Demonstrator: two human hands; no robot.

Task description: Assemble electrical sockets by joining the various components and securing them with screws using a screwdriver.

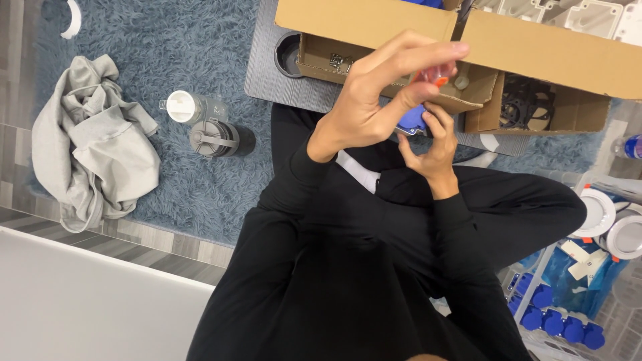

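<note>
Far left of the frame: a crumpled grey garment (90, 144) lies half on the shaggy blue-grey rug (167, 73), half on the wood-look floor. A white curved piece (71, 19) sits at the upper left edge. Lower left corner: a flat white surface (80, 301).

Left of centre, on the rug: two bottles lying side by side and touching, a clear bottle with white cap (194, 108) above a dark bottle with grey lid (221, 139).

Centre: the person sits in black clothes, both arms raised in front of the chest. The left hand (381, 100) is higher in the frame, fingers curled, thumb and forefinger pinched on a small clear part with an orange tip (438, 77). Just below it, the right hand (431, 144) closes its fingers round a blue part (413, 122), mostly hidden by both hands. The two parts meet or nearly meet; contact is hard to make out.

Upper centre to upper right: open cardboard boxes (535, 47) on a dark grey board (281, 83), holding small metal bits (340, 62) and black ring-like parts (525, 103).

Right edge: round white fittings (602, 214). Lower right corner: a row of blue caps (558, 324) in a clear wrapped tray.
</note>
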